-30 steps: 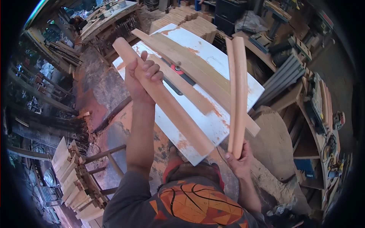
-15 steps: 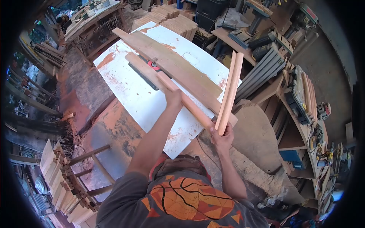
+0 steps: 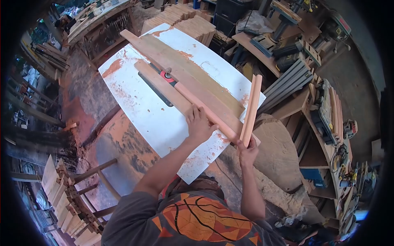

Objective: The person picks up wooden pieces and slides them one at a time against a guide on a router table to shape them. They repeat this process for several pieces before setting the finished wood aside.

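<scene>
A long wooden strip (image 3: 205,107) lies on the white table (image 3: 127,88), along a wide wooden board (image 3: 197,71). Its far end is beside a red ring with a metal bit (image 3: 167,75). My left hand (image 3: 200,125) rests with fingers spread on the near side of the strip, over a narrower flat board (image 3: 158,78). My right hand (image 3: 248,154) is closed round the lower end of a grooved wooden strip (image 3: 251,110), which points up and away. That same hand is at the near end of the first strip. Its fingers are partly hidden.
Sawdust lies on the table and floor. A dark metal strip (image 3: 155,89) is set in the tabletop. To the right are a large wood slab (image 3: 277,143), shelving (image 3: 316,156) and grey bars (image 3: 289,84). Stacked wood pieces (image 3: 180,20) stand behind the table; a wooden frame (image 3: 96,170) is at lower left.
My left hand has slid toward me along the strip, its fingers now spread rather than wrapped round it. The grooved strip in my right hand has dipped lower. The view has shifted slightly.
</scene>
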`<state>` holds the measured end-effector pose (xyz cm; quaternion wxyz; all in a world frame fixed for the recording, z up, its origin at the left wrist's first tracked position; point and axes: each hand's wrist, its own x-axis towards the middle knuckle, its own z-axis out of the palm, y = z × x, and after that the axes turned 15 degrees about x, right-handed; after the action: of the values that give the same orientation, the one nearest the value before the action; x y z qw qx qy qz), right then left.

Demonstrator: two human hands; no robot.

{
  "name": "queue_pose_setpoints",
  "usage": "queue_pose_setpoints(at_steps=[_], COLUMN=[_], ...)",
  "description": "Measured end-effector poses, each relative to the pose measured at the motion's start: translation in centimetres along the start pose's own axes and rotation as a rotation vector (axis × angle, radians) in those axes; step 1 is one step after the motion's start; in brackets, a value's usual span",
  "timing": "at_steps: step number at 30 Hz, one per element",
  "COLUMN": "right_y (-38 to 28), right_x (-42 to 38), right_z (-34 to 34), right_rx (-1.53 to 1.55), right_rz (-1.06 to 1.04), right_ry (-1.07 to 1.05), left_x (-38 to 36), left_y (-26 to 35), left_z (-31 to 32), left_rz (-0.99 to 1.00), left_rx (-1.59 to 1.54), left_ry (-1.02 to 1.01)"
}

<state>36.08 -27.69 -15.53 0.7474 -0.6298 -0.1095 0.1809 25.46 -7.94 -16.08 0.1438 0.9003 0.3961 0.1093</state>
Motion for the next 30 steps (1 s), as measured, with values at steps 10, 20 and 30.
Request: queue_pose_setpoints(at_steps=[10,20,30], right_y=[2.0,-0.2,-9.0], right_x=[-0.5,-0.1,-4.3], right_z=[-0.3,0.6,-0.3], right_rx=[0.031,0.217,0.167], right_rz=[-0.046,0.038,-0.033], right_ry=[-0.041,0.019,-0.004], left_x=[0.4,0.2,-0.9], left_y=[-0.8,-0.7,2.0], left_z=[1.4,0.9,0.7], left_rz=[-0.012,-0.008,-0.495], left_rx=[0.039,-0.044,-1.716], left_ry=[0.048,0.065,-0.595])
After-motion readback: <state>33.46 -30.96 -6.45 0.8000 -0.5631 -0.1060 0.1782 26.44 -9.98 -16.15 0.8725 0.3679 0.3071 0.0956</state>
